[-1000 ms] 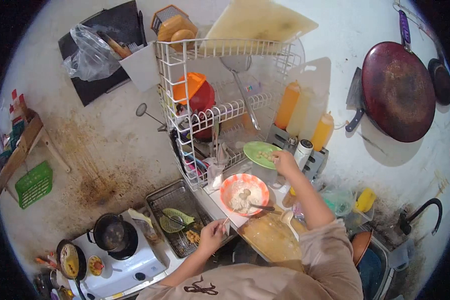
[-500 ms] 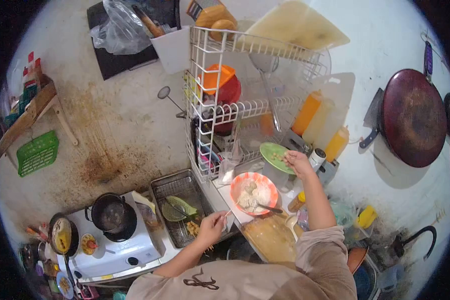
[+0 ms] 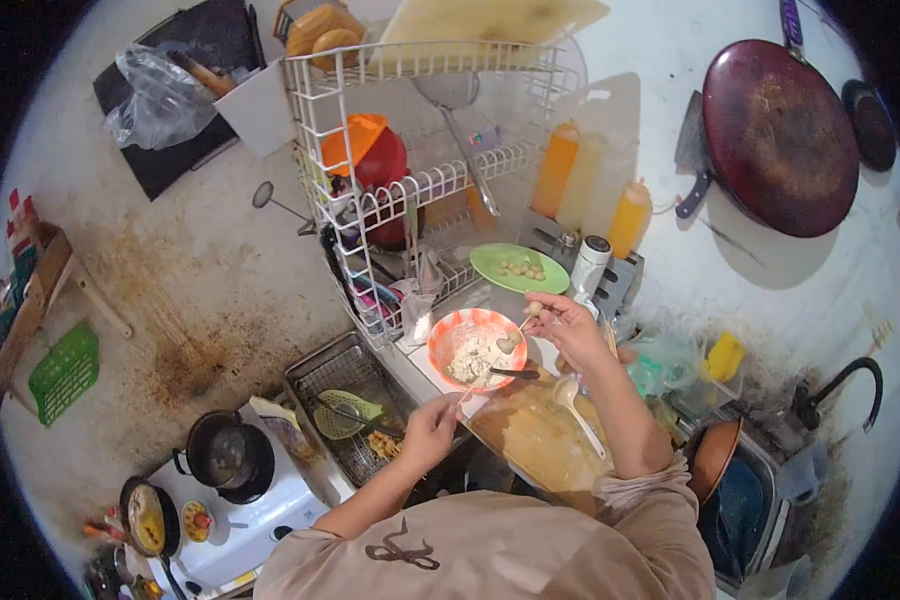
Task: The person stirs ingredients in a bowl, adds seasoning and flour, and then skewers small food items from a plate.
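Observation:
My left hand (image 3: 432, 432) is closed around the lower end of a thin wooden skewer (image 3: 477, 383), which slants up over the bowl. Small pale balls that look like meatballs (image 3: 511, 343) sit near its upper end. At the tip, my right hand (image 3: 573, 335) pinches another meatball (image 3: 536, 309) between thumb and fingers. Below the skewer stands an orange-and-white bowl (image 3: 440, 364) of pale, floury batter with a dark-handled utensil (image 3: 515, 374) in it. Several more meatballs (image 3: 522, 270) lie on a green plate (image 3: 490, 262) behind the bowl.
A wooden board (image 3: 530, 430) with a ladle (image 3: 570, 400) lies before me. To the left are a wire basket tray (image 3: 320, 352) holding a green strainer (image 3: 335, 420), and a stove with a black pot (image 3: 220, 450). A white dish rack (image 3: 430, 185) and sauce bottles (image 3: 627, 220) stand behind.
My right hand has come from the green plate down to the skewer tip with a meatball. The left hand still holds the skewer. The whole view has shifted.

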`<state>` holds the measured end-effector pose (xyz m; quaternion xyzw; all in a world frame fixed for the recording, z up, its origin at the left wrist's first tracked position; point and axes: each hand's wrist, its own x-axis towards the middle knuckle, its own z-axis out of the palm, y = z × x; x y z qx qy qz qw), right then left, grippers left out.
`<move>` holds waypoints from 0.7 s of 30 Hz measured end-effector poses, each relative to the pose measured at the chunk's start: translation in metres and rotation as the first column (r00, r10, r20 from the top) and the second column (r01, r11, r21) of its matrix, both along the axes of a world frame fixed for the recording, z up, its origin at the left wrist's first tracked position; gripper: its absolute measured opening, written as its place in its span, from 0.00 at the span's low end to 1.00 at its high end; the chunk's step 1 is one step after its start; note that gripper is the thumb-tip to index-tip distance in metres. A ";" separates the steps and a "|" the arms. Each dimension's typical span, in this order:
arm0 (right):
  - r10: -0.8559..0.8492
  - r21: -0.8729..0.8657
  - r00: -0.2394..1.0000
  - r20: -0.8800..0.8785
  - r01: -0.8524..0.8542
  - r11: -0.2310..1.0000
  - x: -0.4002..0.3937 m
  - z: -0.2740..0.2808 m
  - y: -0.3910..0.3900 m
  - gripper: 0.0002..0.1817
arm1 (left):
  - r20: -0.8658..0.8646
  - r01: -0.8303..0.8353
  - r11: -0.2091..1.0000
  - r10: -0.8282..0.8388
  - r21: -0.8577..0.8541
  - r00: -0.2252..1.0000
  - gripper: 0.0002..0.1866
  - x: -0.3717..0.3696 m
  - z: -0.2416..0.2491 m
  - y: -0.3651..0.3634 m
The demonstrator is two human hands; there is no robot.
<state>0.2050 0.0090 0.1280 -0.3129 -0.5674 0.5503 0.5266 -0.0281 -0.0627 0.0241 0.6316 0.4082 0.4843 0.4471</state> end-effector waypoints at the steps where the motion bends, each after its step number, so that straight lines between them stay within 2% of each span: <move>1: -0.015 0.005 1.000 -0.001 0.015 1.000 0.001 -0.001 -0.002 0.15 | 0.012 0.012 1.000 -0.012 0.000 1.000 0.12 0.001 -0.001 -0.001; 3: -0.041 0.015 0.999 -0.002 0.041 0.999 0.003 -0.005 -0.005 0.16 | 0.038 0.038 0.999 -0.038 -0.016 0.999 0.12 0.002 -0.002 -0.001; 9: -0.193 0.046 0.962 0.193 0.188 0.981 -0.006 0.007 -0.029 0.15 | 0.035 0.017 0.996 -0.015 -0.082 0.999 0.12 0.005 -0.001 -0.009; 12: -0.281 0.213 0.934 0.219 0.235 0.948 -0.004 -0.016 -0.024 0.15 | 0.033 0.031 0.994 -0.027 -0.104 0.999 0.12 0.007 0.004 -0.017; 13: -0.316 0.217 0.923 0.219 0.270 0.938 -0.005 -0.021 -0.024 0.15 | 0.033 0.036 0.994 -0.033 -0.107 0.999 0.12 0.007 0.004 -0.019; 16: -0.462 0.342 0.831 0.309 0.356 0.870 -0.006 -0.036 -0.028 0.18 | 0.077 0.015 0.999 -0.012 -0.032 0.997 0.12 0.013 -0.001 -0.024; 17: -0.508 0.390 0.818 0.269 0.390 0.834 -0.008 -0.040 -0.031 0.18 | 0.086 0.020 0.999 -0.015 -0.050 0.996 0.12 0.015 0.000 -0.027; 20: -0.586 0.522 0.757 0.289 0.388 0.759 -0.009 -0.043 -0.038 0.17 | 0.108 0.021 0.997 -0.013 -0.076 0.994 0.12 0.016 0.004 -0.034; 21: -0.587 0.513 0.745 0.316 0.386 0.766 -0.009 -0.043 -0.040 0.17 | 0.113 0.016 0.997 -0.007 -0.073 0.994 0.11 0.016 0.001 -0.034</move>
